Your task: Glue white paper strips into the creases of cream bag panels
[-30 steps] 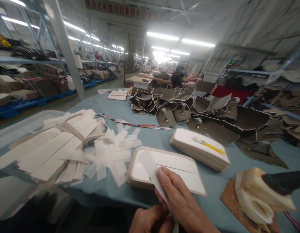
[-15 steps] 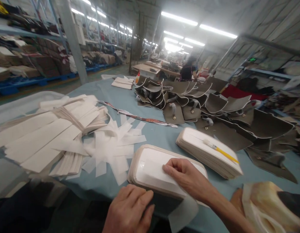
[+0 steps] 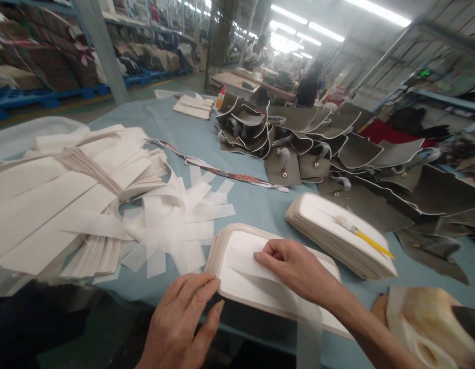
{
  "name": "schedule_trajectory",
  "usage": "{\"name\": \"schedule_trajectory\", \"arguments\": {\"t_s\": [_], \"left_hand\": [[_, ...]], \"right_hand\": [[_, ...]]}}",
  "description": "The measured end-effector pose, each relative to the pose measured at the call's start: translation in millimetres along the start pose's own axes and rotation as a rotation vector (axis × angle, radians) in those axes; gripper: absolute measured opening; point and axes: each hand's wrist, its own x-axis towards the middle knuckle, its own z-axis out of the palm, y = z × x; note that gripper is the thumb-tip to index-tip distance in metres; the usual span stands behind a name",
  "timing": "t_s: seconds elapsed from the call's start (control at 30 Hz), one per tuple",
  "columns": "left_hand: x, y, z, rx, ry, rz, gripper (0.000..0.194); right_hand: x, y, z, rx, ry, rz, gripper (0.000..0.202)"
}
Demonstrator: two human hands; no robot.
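Note:
A stack of white panels with rounded corners (image 3: pixel 218 251) lies in front of me. My right hand (image 3: pixel 298 269) is over it, thumb and fingertips pinched on a thin translucent white strip (image 3: pixel 309 333). Part of the strip lies over the top panel; its tail hangs past the stack's near edge. My left hand (image 3: pixel 183 318) has its fingertips at the stack's near left corner, fingers stretched and thumb apart. A fan of loose translucent strips (image 3: pixel 171 220) is spread to the left of the stack.
Beige strip bundles (image 3: pixel 48 205) cover the left side. Behind right stands a second panel stack (image 3: pixel 317 215) with a yellow-handled brush (image 3: pixel 371 243) on it. Brown bag pieces (image 3: pixel 337 154) fill the right back. A twisted cord of wrapping (image 3: pixel 222 173) crosses the blue cloth (image 3: pixel 145 113).
My left hand has moved up to the stack's corner and its fingers have straightened. My right hand still pinches the strip, whose tail now hangs straighter. The view has shifted slightly.

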Motion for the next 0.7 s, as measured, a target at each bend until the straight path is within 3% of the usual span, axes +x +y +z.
{"name": "schedule_trajectory", "arguments": {"t_s": [0.37,0.6,0.7], "left_hand": [[4.8,-10.2,1.9,0.074,-0.001,0.0,0.023],[14.4,-14.8,11.4,0.182,-0.138,0.079,0.064],[14.6,-18.0,17.3,0.169,-0.144,0.063,0.075]], "right_hand": [[1.9,-10.1,2.1,-0.046,0.006,0.025,0.033],[2.6,-11.1,4.0,-0.056,0.018,0.032,0.032],[2.5,-12.6,3.9,-0.056,0.029,0.017,0.031]]}}
